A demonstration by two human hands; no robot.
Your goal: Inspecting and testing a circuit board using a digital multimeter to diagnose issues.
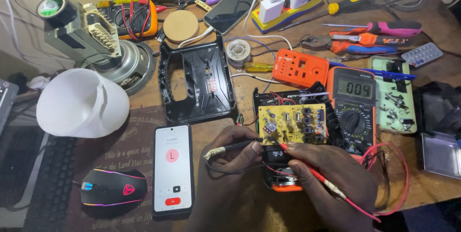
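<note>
Your left hand point(230, 157) pinches the black probe point(235, 144); your right hand point(331, 174) grips the red probe point(312, 169). Both tips touch the yellow board point(290, 124), seated in its case beside the meter point(353, 112). The board looks light, stiff and fragile: hold it by its edges.

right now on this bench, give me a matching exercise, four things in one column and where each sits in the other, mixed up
Things:
1. computer mouse
2. multimeter
3. white dome
4. yellow circuit board

Places:
A. just right of the circuit board
B. at the tips of both probes
C. near edge, left of the phone showing a call
D. left side, in front of the speaker cone

Pairs: 1-C, 2-A, 3-D, 4-B
</note>
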